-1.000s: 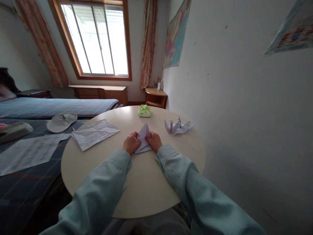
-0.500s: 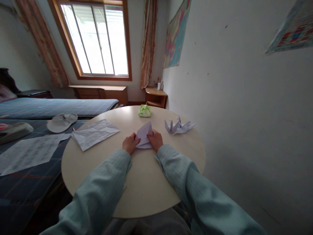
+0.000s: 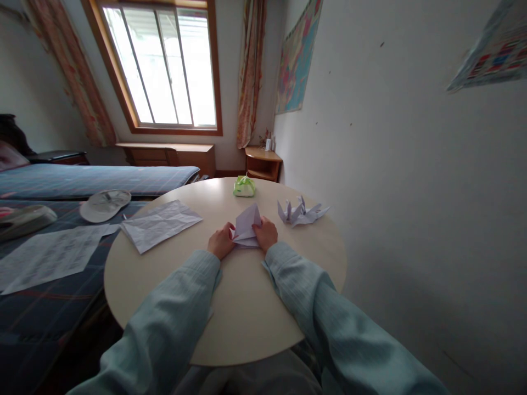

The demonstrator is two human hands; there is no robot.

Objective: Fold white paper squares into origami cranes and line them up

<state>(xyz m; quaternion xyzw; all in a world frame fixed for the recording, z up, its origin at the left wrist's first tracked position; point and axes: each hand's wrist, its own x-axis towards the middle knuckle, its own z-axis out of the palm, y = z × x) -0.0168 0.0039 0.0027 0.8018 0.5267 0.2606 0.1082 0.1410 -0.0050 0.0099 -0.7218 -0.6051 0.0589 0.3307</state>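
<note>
**A:** What does the surface look like, and the room around it?

**B:** A round, pale worktop stands close to a white wall on the right. Far beyond it is a wood-framed window with patterned curtains, and a map hangs on the right wall. A bed with a blue cover runs along the left.

**A:** And the hands?

**B:** Both are at the middle of the worktop, in pale green sleeves. The left hand and right hand pinch a folded white paper from either side, its far point tilted up off the surface.

**A:** What else lies there?

**B:** Two finished paper cranes to the right of the hands, near the right edge. A green pack at the far edge. A creased printed sheet on the left, its corner reaching the rim.

**A:** Open room for moving?

**B:** The near half of the worktop is bare but for the forearms. To the right the rim sits just beside the wall. To the left the bed presses close, carrying more sheets and a white cap.
</note>
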